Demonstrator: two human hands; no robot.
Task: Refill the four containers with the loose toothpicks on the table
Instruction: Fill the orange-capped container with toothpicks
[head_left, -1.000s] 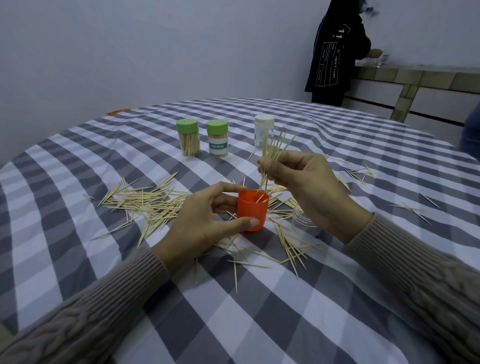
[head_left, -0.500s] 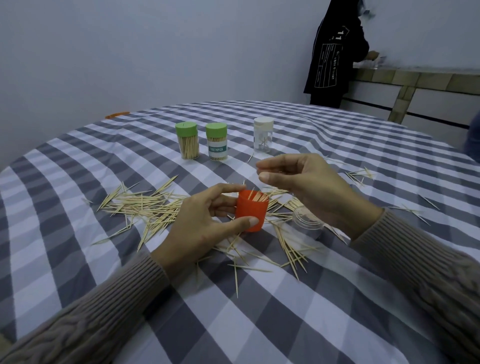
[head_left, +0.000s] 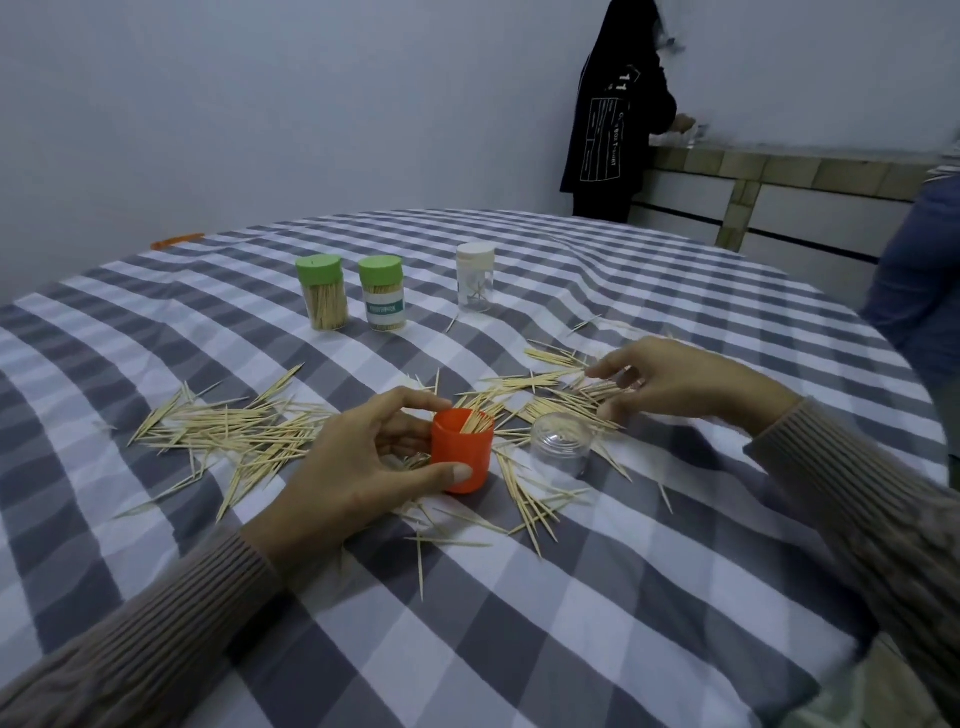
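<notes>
Orange plastic cup (head_left: 462, 450) upright at centre, gripped by left hand (head_left: 358, 467), toothpicks inside leaning toward 1 o'clock. Clear plastic cap (head_left: 561, 448) just beside at 3 o'clock. Right hand (head_left: 680, 382) fingers spread, loose, over scattered wooden toothpicks (head_left: 550, 395); contact unclear. Two green-lidded jars (head_left: 322, 293), one white-lidded jar (head_left: 474, 285) at 12 o'clock.

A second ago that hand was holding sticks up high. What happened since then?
The right hand dropped its bunch of toothpicks into the orange cup, then moved down and right onto the loose toothpicks, open, reaching for more. The left hand kept its grip on the cup. The two green-lidded jars, the white-lidded jar and the clear lid stayed put.
</notes>
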